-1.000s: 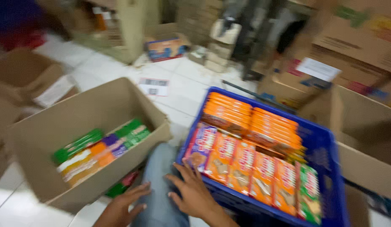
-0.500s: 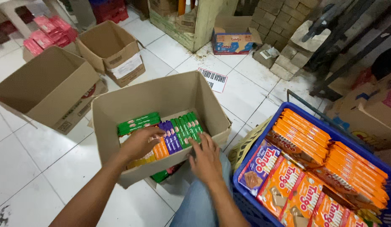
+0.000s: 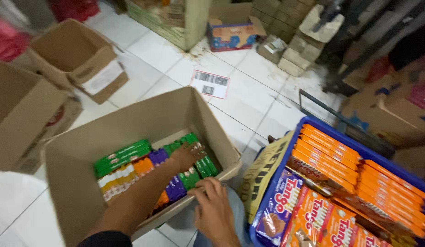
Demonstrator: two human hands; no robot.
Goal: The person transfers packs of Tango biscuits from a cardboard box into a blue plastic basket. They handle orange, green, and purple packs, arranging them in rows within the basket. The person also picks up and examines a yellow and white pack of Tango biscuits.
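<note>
While the open cardboard box (image 3: 130,123) is only partly filled, with bare bottom at its far wall, the blue crate (image 3: 406,178) beside it is packed with orange wafer packs (image 3: 331,160). Green packs (image 3: 198,158) are pressed by the flat left hand (image 3: 187,153); the right hand (image 3: 214,208) rests curled, empty, on the box's near rim.

1. I'm seeing the left forearm covering the purple packs (image 3: 176,187) at the centre of the cardboard box (image 3: 75,183).
2. The blue crate (image 3: 313,126) is running off the lower right edge.
3. Motion blur is smearing the red things (image 3: 6,41) at upper left.
</note>
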